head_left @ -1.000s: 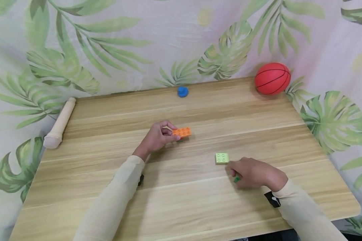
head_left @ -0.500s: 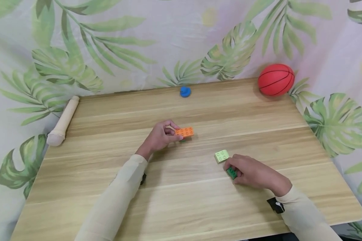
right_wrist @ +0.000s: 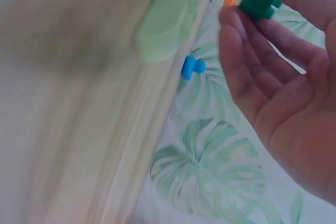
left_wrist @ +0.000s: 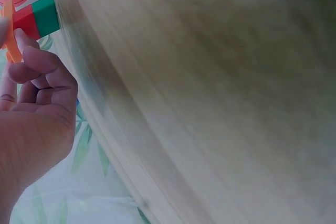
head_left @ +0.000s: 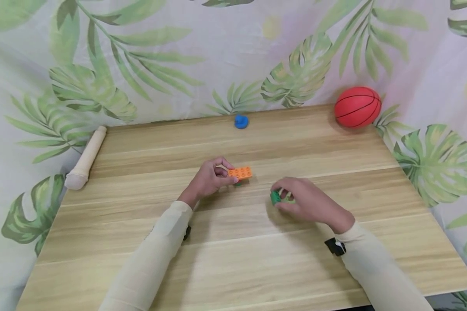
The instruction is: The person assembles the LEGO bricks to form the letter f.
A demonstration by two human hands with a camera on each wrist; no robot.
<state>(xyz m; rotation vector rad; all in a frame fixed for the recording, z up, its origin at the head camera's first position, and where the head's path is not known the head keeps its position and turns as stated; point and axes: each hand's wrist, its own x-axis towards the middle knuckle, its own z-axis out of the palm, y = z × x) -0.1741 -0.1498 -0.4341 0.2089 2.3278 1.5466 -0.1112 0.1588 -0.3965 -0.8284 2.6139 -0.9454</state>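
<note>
My left hand (head_left: 208, 179) grips a small stack of toy building bricks. Its top is an orange brick (head_left: 241, 173), with a red brick (left_wrist: 27, 21) under that and a green one (left_wrist: 46, 16) at the bottom, at or close to the tabletop. Between thumb and fingers, my right hand (head_left: 309, 201) pinches a separate dark green brick (head_left: 275, 197), just right of the stack and apart from it in the head view. A light green brick (right_wrist: 165, 22) lies on the table, mostly hidden behind the right hand in the head view.
A blue toy duck (head_left: 241, 121) sits at the back edge of the wooden table (head_left: 225, 268). The red ball (head_left: 358, 107) is at the back right corner. Along the left edge lies a beige microphone-shaped object (head_left: 86, 159). A leaf-patterned cloth (head_left: 171, 65) hangs behind.
My right hand has carried the dark green brick left and farther back, toward the stack, and now covers most of the light green brick. The left hand keeps its hold almost in place.
</note>
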